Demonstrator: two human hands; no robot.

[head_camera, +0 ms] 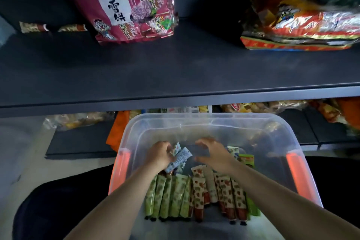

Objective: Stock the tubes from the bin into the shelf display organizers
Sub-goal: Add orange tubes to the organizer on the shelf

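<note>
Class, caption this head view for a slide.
Left hand grips pale tubes over the clear bin; right hand hovers open.

Green (pixel 167 195) and seemingly red-speckled tubes (pixel 224 191)

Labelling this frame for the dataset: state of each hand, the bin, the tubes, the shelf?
left hand: grips several blue-white tubes
right hand: fingers spread and curved, holding nothing
bin: open, no lid on
green tubes: lying in a row in the bin
red-patterned tubes: lying beside them
shelf: front part bare
pink snack bag: upright
</note>
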